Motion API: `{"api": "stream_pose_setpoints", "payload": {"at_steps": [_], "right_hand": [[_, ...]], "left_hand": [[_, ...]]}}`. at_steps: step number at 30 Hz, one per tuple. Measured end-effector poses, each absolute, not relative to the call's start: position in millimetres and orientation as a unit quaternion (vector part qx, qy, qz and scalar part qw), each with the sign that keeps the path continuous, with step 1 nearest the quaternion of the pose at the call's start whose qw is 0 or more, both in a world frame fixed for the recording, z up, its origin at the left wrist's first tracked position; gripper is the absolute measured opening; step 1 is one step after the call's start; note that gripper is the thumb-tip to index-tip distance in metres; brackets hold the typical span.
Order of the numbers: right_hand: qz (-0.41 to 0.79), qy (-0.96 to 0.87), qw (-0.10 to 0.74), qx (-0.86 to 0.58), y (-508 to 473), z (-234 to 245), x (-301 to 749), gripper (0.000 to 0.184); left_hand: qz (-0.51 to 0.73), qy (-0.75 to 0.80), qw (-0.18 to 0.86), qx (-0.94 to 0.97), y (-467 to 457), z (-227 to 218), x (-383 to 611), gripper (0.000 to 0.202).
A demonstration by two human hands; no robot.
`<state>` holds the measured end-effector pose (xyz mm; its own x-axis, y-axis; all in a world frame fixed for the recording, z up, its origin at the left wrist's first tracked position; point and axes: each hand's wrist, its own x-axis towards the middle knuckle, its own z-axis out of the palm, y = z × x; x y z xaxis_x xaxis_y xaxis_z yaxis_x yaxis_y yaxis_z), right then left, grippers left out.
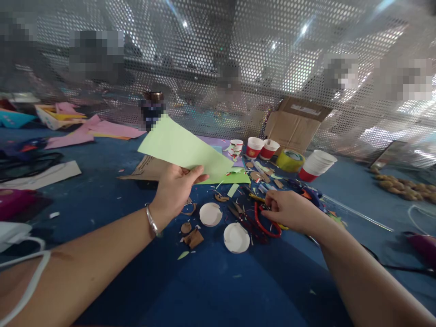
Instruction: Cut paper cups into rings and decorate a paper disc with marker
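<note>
My left hand [175, 188] pinches the lower edge of a light green paper sheet [184, 147], which is raised and tilted above the table. Fingers curled, my right hand [289, 209] is down among the tools, right at a bright red loop handle [278, 231]. A yellow-handled tool [256, 197] shows partly beneath that hand. Whether the fingers grip either of these is hidden. Scissors [240, 213] with dark red handles lie just to the left. Two white paper cup bottoms [210, 214] rest between my hands, beside brown cardboard scraps [193, 238].
Red-and-white paper cups [254, 147], yellow tape [290, 161] and a cup stack [317, 165] stand behind. A cardboard box [293, 125] leans against a perforated metal screen [211, 59]. Pink paper [112, 128] lies at left, a glue gun [311, 193] at right.
</note>
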<state>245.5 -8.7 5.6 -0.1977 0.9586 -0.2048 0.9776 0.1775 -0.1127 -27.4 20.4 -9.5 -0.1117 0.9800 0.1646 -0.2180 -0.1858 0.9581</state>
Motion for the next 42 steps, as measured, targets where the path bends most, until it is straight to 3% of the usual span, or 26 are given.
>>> {"api": "stream_pose_setpoints", "payload": {"at_steps": [4,8,12,23,29,35,42], "right_hand": [[-0.089,0.763,0.034,0.639,-15,11,240,0.013],[-0.066,0.8,-0.034,0.596,-30,17,222,0.013],[-0.115,0.84,-0.028,0.529,-41,11,205,0.017],[-0.198,0.808,-0.041,0.553,-35,2,204,0.006],[-0.307,0.764,-0.154,0.546,-29,4,211,0.012],[-0.533,0.593,-0.272,0.539,-23,-4,211,0.007],[-0.569,0.529,-0.345,0.527,-23,-2,209,0.012]], "left_hand": [[0.635,0.419,0.48,0.437,21,-8,-27,0.02],[0.668,0.417,0.468,0.402,23,-7,-27,0.017],[0.67,0.41,0.463,0.41,23,-10,-28,0.015],[0.651,0.418,0.455,0.441,20,-9,-28,0.021],[0.622,0.449,0.458,0.45,19,-8,-30,0.025],[0.603,0.404,0.539,0.427,15,-7,-28,0.026],[0.588,0.371,0.611,0.377,10,-4,-24,0.024]]}}
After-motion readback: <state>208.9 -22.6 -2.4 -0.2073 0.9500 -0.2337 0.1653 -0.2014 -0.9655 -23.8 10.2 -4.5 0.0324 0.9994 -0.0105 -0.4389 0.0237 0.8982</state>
